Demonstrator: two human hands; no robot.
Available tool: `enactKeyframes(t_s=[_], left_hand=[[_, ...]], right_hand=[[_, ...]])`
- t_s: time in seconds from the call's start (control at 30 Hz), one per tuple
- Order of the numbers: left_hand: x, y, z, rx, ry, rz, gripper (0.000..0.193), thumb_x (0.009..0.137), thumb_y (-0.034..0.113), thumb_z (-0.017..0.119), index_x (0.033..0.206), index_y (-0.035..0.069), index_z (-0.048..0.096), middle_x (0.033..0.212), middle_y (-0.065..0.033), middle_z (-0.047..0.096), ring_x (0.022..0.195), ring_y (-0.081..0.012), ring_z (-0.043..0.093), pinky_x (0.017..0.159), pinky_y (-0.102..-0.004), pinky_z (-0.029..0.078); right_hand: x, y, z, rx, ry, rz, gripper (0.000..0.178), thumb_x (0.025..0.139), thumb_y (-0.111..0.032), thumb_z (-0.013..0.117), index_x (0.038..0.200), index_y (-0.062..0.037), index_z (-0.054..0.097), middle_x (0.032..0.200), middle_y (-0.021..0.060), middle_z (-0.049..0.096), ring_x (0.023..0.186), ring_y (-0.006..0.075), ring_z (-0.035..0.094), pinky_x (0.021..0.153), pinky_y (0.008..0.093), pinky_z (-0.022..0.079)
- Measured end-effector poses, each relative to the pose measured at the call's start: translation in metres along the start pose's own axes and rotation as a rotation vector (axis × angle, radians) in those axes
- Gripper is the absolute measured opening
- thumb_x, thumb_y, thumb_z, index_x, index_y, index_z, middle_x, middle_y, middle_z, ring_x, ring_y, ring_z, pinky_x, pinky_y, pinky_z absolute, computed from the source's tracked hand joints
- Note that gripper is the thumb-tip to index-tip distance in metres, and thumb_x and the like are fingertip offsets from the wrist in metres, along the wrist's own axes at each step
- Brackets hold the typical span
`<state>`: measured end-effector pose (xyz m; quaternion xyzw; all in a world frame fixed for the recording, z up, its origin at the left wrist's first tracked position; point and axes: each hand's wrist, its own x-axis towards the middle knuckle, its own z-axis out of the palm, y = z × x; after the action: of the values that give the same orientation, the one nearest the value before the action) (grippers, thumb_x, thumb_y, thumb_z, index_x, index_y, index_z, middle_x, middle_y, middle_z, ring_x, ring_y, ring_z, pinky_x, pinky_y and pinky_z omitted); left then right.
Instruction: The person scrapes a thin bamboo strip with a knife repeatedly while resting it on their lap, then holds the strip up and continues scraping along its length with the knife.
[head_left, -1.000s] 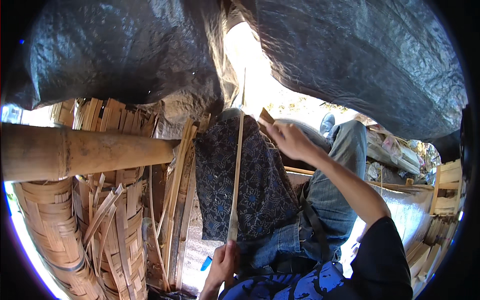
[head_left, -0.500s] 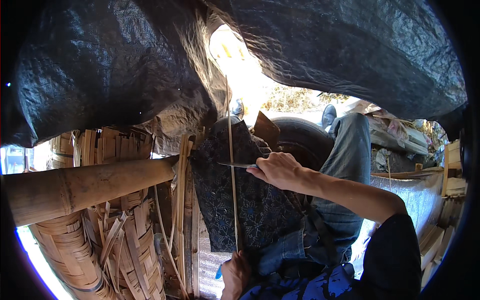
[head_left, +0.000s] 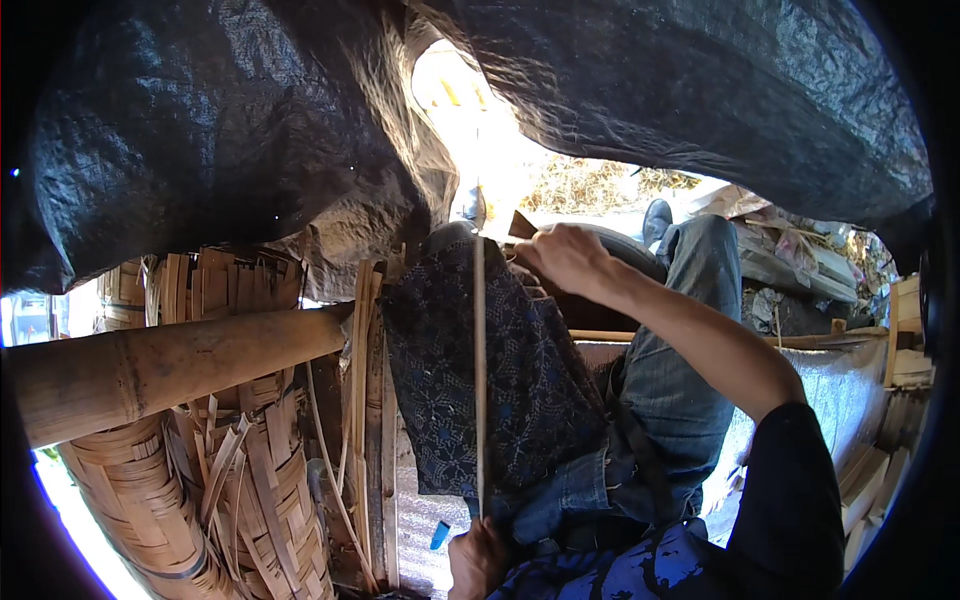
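A long, thin bamboo strip [head_left: 480, 370] runs lengthwise over a dark patterned cloth [head_left: 430, 400] spread across my left leg. Down at the lower edge my left hand [head_left: 477, 558] is closed on the strip's near end. Farther off, my right hand [head_left: 570, 258] is a closed fist beside the strip's far end. It gripped a knife half a second ago; the blade is hard to make out now against the bright background. A small blue piece [head_left: 440, 535] lies just left of my left hand.
A thick bamboo pole [head_left: 180, 375] juts in from the left above woven bamboo baskets [head_left: 130, 490]. Upright bamboo slats [head_left: 368, 400] stand beside the cloth. Dark tarpaulin [head_left: 230, 120] hangs overhead. A tyre [head_left: 612, 242] sits beyond my right hand, and wood pieces [head_left: 870, 490] are stacked far right.
My right hand has moved away from me, from mid-strip to near the far end, and the knife blade no longer shows clearly. The strip has shifted slightly right; my left hand has barely moved.
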<state>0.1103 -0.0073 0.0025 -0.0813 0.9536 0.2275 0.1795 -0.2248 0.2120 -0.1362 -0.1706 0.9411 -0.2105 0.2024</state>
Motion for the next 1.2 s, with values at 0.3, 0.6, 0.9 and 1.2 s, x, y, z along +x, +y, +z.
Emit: enactKeyframes(t_s=[0.3, 0.6, 0.9, 1.2], left_hand=[[0.011, -0.047, -0.019, -1.021, -0.258, -0.395, 0.045, 0.091, 0.051, 0.042, 0.071, 0.011, 0.048, 0.053, 0.0027, 0.04, 0.044, -0.0092, 0.037, 0.038, -0.0243, 0.028], [-0.006, -0.047, -0.03, -0.95, -0.412, -0.357, 0.042, 0.095, 0.044, 0.035, 0.072, 0.011, 0.047, 0.053, 0.0048, 0.037, 0.042, -0.007, 0.033, 0.038, -0.0224, 0.026], [-0.052, -0.113, 0.008, -0.99, -0.279, -0.377, 0.042, 0.097, 0.043, 0.03, 0.071, 0.012, 0.044, 0.059, 0.0064, 0.034, 0.051, -0.0059, 0.03, 0.045, -0.0236, 0.026], [-0.04, -0.116, -0.009, -0.8, -0.405, -0.276, 0.043, 0.097, 0.043, 0.027, 0.073, 0.012, 0.044, 0.06, 0.006, 0.035, 0.053, -0.0062, 0.031, 0.047, -0.0232, 0.027]], right_hand=[[-0.029, 0.004, 0.01, 0.906, 0.222, 0.309, 0.053, 0.093, -0.05, 0.037, 0.069, -0.0035, 0.048, 0.044, -0.0006, 0.034, 0.037, 0.0121, 0.035, 0.038, 0.0317, 0.028], [-0.02, -0.072, -0.034, 1.806, 0.173, 0.191, 0.045, 0.09, -0.045, 0.05, 0.098, -0.0012, 0.056, 0.049, -0.0088, 0.025, 0.039, 0.0026, 0.023, 0.039, 0.0219, 0.021], [-0.036, -0.088, -0.073, 1.785, 0.243, 0.065, 0.024, 0.09, -0.029, 0.057, 0.085, -0.0056, 0.058, 0.05, -0.0087, 0.03, 0.042, 0.0022, 0.027, 0.041, 0.0208, 0.025], [-0.052, -0.093, -0.121, 1.774, 0.28, -0.022, 0.019, 0.087, -0.024, 0.062, 0.078, -0.0081, 0.056, 0.049, -0.008, 0.034, 0.041, 0.0025, 0.027, 0.041, 0.0213, 0.025]])
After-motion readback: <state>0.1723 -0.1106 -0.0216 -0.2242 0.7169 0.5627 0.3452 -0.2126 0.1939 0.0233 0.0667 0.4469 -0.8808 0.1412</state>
